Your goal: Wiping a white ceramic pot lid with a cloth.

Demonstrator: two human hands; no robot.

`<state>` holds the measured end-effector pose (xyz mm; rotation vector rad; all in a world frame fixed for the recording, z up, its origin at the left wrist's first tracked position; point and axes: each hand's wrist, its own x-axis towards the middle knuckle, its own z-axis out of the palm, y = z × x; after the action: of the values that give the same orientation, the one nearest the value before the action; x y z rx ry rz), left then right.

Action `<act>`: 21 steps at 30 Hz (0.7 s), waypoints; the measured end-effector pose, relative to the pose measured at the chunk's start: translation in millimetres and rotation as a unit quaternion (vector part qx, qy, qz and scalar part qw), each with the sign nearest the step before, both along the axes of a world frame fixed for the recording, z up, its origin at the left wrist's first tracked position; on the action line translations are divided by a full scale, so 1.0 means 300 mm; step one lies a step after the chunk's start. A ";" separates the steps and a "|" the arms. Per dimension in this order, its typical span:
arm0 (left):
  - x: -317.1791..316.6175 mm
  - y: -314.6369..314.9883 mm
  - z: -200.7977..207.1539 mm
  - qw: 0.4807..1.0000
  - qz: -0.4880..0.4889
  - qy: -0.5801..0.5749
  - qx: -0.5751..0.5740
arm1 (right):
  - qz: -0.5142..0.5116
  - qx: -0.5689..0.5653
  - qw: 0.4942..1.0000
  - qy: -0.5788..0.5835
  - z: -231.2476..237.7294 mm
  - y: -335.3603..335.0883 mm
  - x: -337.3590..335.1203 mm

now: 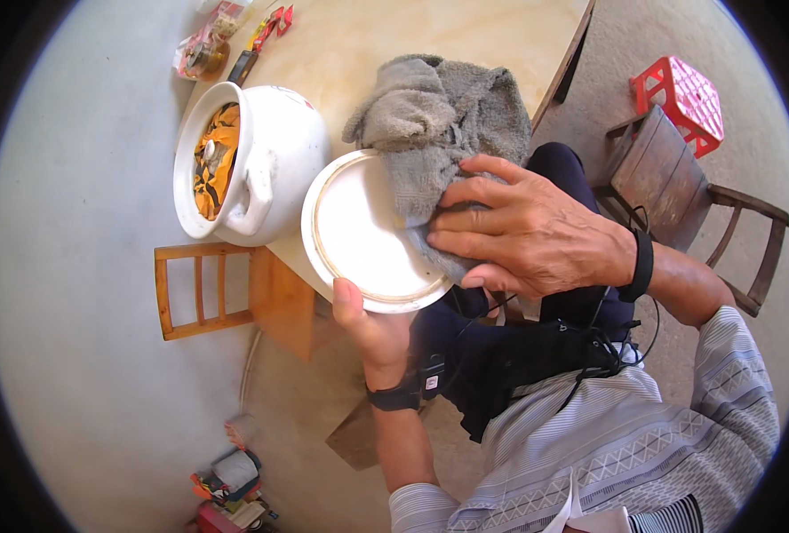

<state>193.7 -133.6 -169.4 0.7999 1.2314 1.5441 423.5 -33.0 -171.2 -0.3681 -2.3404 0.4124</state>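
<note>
Lid: one white, round ceramic lid (pixel 359 231) with a brownish ring near its rim, raised by the near edge of the cream marbled worktop (pixel 350 40).

Left hand (pixel 378 336): yours, grasping the lid at its near rim, thumb over the edge, other fingers hidden; presumably this leaves the broad face free and steady.

Right hand (pixel 537 229): yours, fingers spread over the cloth and holding it to the lid's right side; the flattened fingers probably spread your pressure.

Cloth: one grey, bunched terry cloth (pixel 448 107), its bulk beyond your right fingers; whether it rests on the worktop, you cannot tell here.

Pot: one white, rounded ceramic pot (pixel 283 169) with a side handle, at the worktop's near left corner, likely set there to leave you working room. Orange-and-black material (pixel 221 160) shows in its mouth; its kind is unclear.

Sundries: one black-handled item (pixel 245 66) and one amber-coloured jar (pixel 206 59), along the worktop's left edge.
</note>
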 end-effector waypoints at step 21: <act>-0.011 0.007 0.013 0.997 -0.064 -0.045 0.009 | 0.108 -0.124 0.985 0.051 0.081 -0.058 -0.089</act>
<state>190.4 -131.6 -165.5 0.7970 1.0818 1.4723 396.7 -50.5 -147.0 -0.2048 -2.2404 0.8138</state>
